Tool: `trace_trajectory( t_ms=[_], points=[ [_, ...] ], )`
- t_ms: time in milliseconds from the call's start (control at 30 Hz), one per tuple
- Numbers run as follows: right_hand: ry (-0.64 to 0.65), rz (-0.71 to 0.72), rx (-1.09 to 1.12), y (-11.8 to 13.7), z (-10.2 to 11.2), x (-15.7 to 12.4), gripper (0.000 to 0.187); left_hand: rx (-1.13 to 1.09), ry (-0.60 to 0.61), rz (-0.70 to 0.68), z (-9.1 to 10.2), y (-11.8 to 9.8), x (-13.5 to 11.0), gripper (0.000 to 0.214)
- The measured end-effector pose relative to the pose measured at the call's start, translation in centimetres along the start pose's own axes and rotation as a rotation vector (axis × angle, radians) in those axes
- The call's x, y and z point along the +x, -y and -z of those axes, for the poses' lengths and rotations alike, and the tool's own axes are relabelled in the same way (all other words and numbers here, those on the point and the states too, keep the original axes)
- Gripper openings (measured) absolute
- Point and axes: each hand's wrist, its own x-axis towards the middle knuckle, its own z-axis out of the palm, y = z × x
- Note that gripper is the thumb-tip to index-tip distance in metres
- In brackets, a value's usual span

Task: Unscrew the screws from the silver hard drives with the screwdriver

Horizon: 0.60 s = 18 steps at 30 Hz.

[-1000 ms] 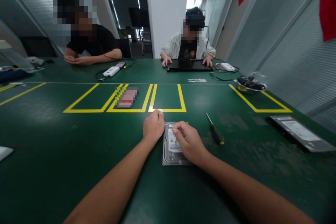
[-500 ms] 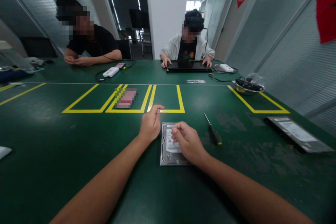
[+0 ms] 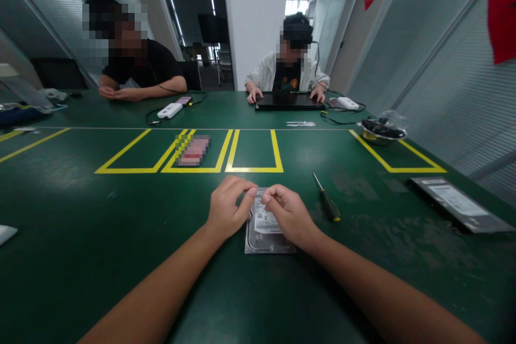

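A silver hard drive (image 3: 266,239) with a white label lies flat on the green table, partly covered by my hands. Over its upper left edge is my left hand (image 3: 229,207), thumb and fingertips pinched together. My right hand (image 3: 290,215) is above the drive's right side, its fingers curled and closed towards the thumb. Whatever either pinch holds is too small or too hidden to make out. To the right of my right hand rests a screwdriver (image 3: 328,201) with a dark, yellow-ended handle.
Another drive-like silver device (image 3: 459,201) lies at the right. A metal bowl (image 3: 381,137) of dark items stands behind it. Yellow tape (image 3: 253,170) marks boxes on the table, one under a pixelated pink phone-like object (image 3: 194,150). Across the table, one person's hands touch a black laptop-like panel (image 3: 288,101); another person leans at left.
My left hand has come back towards me and turned, its fingers closing into a pinch near my right hand. My right hand has barely moved.
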Motion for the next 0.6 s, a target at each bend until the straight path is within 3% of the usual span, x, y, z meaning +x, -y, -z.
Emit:
trace_trajectory(
  t_ms=[133, 333, 467, 600],
  points=[
    [-0.003, -0.021, 0.07, -0.1, -0.1, 0.1, 0.022, -0.075, 0.043, -0.113, -0.2, -0.4, 0.2, 0.012],
    [0.001, -0.05, 0.117, 0.0, 0.0, 0.2, 0.025, -0.113, 0.044, -0.156, -0.2, 0.1, -0.3, 0.014],
    [-0.009, -0.062, 0.105, 0.2, 0.0, 0.1, 0.028, -0.084, 0.057, -0.171, -0.1, 0.5, -0.6, 0.013],
    [-0.006, -0.057, 0.072, 0.3, -0.1, 0.2, 0.026, 0.023, 0.057, -0.273, 0.0, 0.7, -0.9, 0.016]
  ],
)
